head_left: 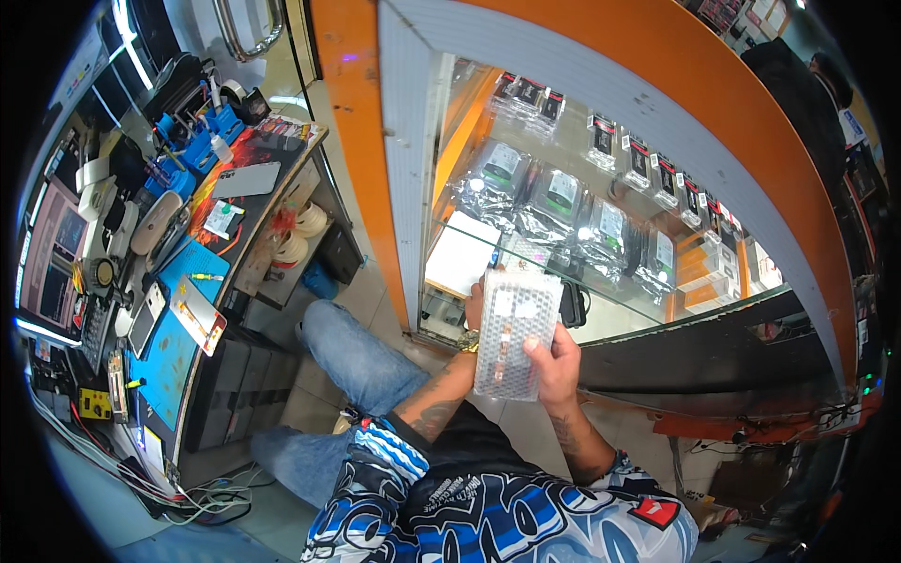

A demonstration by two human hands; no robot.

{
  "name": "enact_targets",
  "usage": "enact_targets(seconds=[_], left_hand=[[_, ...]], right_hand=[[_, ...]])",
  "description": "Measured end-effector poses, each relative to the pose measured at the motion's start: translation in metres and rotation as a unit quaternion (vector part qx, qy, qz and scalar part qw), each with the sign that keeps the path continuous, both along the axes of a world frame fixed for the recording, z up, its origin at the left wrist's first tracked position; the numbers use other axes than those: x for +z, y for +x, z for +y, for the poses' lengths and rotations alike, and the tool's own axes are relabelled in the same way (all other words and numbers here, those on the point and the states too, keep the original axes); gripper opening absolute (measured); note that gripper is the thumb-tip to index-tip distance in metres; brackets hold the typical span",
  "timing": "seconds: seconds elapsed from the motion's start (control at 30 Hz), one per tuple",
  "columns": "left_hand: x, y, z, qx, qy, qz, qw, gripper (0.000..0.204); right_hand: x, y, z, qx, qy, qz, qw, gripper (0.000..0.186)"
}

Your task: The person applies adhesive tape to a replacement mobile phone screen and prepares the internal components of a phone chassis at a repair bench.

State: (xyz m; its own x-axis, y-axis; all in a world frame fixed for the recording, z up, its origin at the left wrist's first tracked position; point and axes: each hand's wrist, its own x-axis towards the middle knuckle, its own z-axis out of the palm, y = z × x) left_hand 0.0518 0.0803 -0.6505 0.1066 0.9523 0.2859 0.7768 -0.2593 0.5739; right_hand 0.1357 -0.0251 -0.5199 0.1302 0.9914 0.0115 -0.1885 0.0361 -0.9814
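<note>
A flat rectangular package in clear bubble wrap (511, 328) is in my right hand (558, 366), its thumb pressed on the front face. My left hand (475, 305) reaches past the package's left edge to the open glass display cabinet. Most of its fingers are hidden behind the wrap, so what they touch does not show. Just beyond it, a white flat item (463, 253) lies at the cabinet's left side. To the right of the package sits a black case-like item (575, 306).
Bagged hard drives (560, 192) line a shelf, with small boxed items (636, 161) behind and orange-white boxes (709, 277) at right. An orange cabinet frame (352, 141) stands close on my left. Farther left, a workbench holds a blue mat (174, 375), tools and a monitor (56, 253).
</note>
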Motion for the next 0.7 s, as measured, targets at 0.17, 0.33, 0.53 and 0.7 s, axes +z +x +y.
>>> enact_targets(seconds=[0.17, 0.33, 0.53, 0.7], left_hand=[[0.019, -0.016, 0.014, -0.045, -0.109, -0.09, 0.989, 0.061], [0.039, -0.037, 0.016, -0.011, -0.157, -0.161, 0.974, 0.044], [0.08, -0.062, 0.012, 0.059, -0.234, -0.464, 0.852, 0.031], [0.075, -0.067, 0.003, 0.105, -0.253, -0.516, 0.812, 0.03]], right_hand=[[-0.012, -0.005, 0.02, -0.069, 0.032, 0.115, 0.99, 0.034], [-0.018, -0.001, 0.023, -0.142, 0.012, 0.088, 0.986, 0.032], [-0.023, 0.03, 0.013, -0.193, 0.031, 0.067, 0.978, 0.03], [-0.027, 0.053, 0.009, -0.21, 0.007, 0.038, 0.977, 0.027]])
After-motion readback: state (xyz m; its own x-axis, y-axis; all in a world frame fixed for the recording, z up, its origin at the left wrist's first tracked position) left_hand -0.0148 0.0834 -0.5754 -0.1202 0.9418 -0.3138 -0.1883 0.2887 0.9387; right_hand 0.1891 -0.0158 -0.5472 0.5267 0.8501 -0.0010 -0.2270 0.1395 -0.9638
